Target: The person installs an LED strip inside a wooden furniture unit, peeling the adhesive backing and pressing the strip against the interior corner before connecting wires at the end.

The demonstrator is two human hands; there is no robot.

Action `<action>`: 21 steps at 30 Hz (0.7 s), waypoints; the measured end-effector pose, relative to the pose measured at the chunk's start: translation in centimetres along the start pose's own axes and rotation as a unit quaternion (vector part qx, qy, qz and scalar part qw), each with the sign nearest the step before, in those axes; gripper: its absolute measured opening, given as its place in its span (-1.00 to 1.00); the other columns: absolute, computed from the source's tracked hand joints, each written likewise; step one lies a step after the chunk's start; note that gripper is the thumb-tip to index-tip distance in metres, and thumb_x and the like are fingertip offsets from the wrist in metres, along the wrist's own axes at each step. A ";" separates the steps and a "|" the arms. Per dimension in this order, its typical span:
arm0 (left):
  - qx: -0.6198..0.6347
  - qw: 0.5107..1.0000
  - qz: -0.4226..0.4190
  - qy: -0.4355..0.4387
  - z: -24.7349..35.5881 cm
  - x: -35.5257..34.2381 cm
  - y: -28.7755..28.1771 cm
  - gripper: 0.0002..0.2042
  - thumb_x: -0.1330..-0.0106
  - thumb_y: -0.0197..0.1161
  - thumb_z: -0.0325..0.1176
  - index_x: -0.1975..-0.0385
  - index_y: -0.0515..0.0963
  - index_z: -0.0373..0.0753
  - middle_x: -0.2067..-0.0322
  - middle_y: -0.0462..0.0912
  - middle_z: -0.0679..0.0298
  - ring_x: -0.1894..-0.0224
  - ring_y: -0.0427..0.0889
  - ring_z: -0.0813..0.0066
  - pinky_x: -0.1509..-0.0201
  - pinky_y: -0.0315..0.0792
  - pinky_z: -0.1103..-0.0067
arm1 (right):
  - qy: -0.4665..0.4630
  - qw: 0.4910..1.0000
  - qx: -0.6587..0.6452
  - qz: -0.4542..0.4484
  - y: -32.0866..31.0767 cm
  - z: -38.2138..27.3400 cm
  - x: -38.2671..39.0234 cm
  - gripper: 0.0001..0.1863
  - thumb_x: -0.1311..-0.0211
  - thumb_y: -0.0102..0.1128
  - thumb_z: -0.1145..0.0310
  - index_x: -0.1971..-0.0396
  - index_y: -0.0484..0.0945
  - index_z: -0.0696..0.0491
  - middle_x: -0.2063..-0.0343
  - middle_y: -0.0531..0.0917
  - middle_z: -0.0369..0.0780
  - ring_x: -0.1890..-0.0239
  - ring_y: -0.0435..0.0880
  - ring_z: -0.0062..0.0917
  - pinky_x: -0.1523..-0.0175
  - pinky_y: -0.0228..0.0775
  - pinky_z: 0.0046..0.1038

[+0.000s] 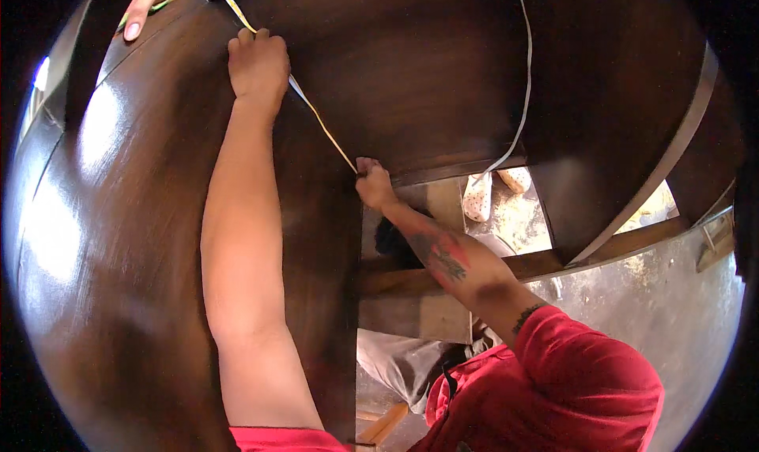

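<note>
A thin yellow and white measuring tape (319, 118) runs slantwise along the dark brown, glossy wooden panel (142, 239). My left hand (259, 63) is closed over it near the top of the view, and the strip carries on past my knuckles to the upper left. Lower down, by the panel's edge, my right hand (374, 183) pinches the tape's near end between thumb and fingers. Between my two hands the tape looks taut and partly turned on its side. My left fingertips are hidden behind the hand.
At the top left, another person's hand (150, 0) rests on the panel edge beside a green-yellow strip. A white cable (528, 65) hangs down the dark wood to the right. White perforated shoes (477, 197) show through a gap below it. A wooden rail (617, 242) crosses there.
</note>
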State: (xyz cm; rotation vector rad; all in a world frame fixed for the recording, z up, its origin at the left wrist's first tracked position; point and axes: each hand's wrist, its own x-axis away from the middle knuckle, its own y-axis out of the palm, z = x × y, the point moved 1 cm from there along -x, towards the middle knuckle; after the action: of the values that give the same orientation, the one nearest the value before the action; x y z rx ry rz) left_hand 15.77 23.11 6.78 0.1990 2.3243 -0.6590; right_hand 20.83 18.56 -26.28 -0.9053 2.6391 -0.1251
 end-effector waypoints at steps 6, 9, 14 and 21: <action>-0.024 1.000 0.013 0.011 0.0 -0.1 -0.3 -0.83 -0.21 0.16 -0.34 0.41 0.70 -0.18 0.26 0.65 0.26 0.10 0.54 0.24 0.03 0.36 0.37 | -0.008 0.998 0.038 -0.039 -0.1 -2.4 0.3 -0.43 -0.02 0.00 0.59 -0.15 0.44 0.22 -0.17 0.43 0.09 -0.23 0.40 -0.03 -0.32 0.27 -0.27; -0.015 1.000 0.006 -0.007 0.4 -0.7 -1.1 -0.82 -0.23 0.15 -0.33 0.42 0.72 -0.16 0.20 0.63 0.27 0.02 0.49 0.24 -0.04 0.32 0.34 | -0.100 0.993 0.056 0.032 -0.6 -4.3 -1.0 -0.34 -0.01 0.11 0.53 -0.24 0.37 0.12 -0.18 0.41 0.07 -0.23 0.38 0.02 -0.30 0.32 -0.16; -0.074 0.996 0.036 -0.039 0.2 -0.2 -0.7 -0.81 -0.24 0.17 -0.33 0.35 0.74 -0.15 0.04 0.54 0.27 -0.08 0.38 0.23 -0.16 0.22 0.25 | -0.180 0.981 -0.065 0.030 -1.2 -9.6 -1.9 -0.32 -0.03 0.02 0.63 -0.29 0.27 0.22 -0.17 0.37 0.07 -0.25 0.33 -0.01 -0.36 0.22 -0.23; -0.111 0.986 0.094 -0.083 -1.1 -2.6 -0.5 -0.83 -0.21 0.18 -0.32 0.46 0.71 -0.16 0.11 0.54 0.28 0.03 0.43 0.24 -0.04 0.27 0.25 | -0.176 0.980 -0.086 0.034 -1.4 -11.3 -2.9 -0.33 -0.02 -0.02 0.65 -0.27 0.28 0.26 -0.16 0.38 0.03 -0.25 0.35 -0.07 -0.34 0.22 -0.30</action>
State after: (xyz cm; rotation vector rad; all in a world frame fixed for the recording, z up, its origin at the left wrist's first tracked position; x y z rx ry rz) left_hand 16.90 23.31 9.41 0.2473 2.1661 -0.3079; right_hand 19.75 18.89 -14.59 -0.8029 2.3700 0.2623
